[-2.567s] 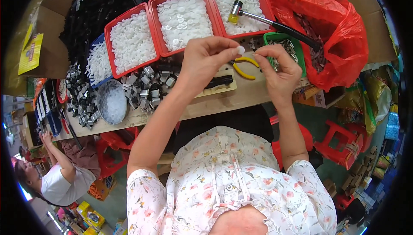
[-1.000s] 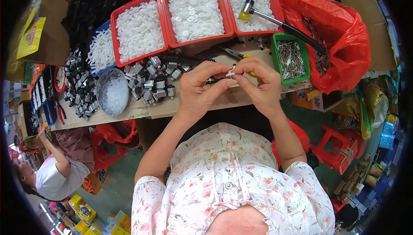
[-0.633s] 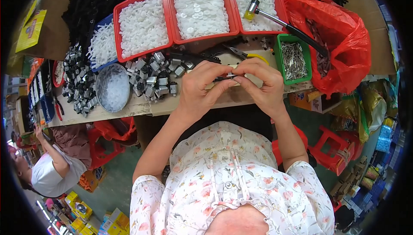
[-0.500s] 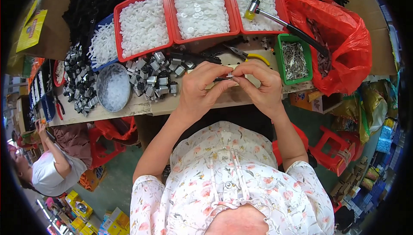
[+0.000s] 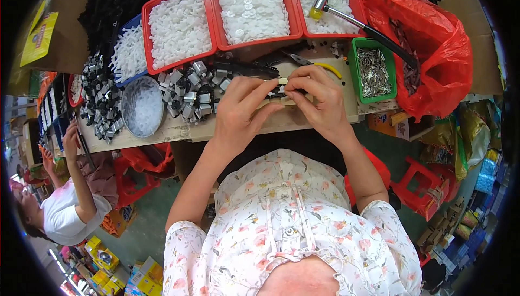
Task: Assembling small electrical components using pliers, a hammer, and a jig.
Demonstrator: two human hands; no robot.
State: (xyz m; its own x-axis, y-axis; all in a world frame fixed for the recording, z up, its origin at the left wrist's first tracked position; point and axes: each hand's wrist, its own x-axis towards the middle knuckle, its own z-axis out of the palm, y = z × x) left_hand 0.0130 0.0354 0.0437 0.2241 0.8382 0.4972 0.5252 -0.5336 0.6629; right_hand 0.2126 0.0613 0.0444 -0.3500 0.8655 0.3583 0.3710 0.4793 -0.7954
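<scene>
My left hand (image 5: 238, 109) is over the front of the bench, thumb and index finger curved around a small black part (image 5: 274, 95). Its fingertips are partly hidden, so its grip is unclear. My right hand (image 5: 322, 96) meets it from the other side, fingers pinched at a tiny pale piece too small to name. A small cream-coloured block (image 5: 283, 81) shows between the fingertips. Just left of my left hand lies a pile of small silver motors (image 5: 187, 94). Beyond my hands are pliers with yellow handles (image 5: 329, 69).
Red trays (image 5: 215, 25) of white plastic parts line the back. A hammer (image 5: 363, 25) lies across the right tray and a red bag (image 5: 441, 52). A green tray (image 5: 355, 79) contains metal pins. At left stands a round bowl (image 5: 125, 113); a co-worker (image 5: 70, 209) sits beyond.
My hands have shifted slightly, and my left thumb and index finger have spread wider. The cream block now shows between them. The co-worker's arm has risen, with a long dark thing near the hand.
</scene>
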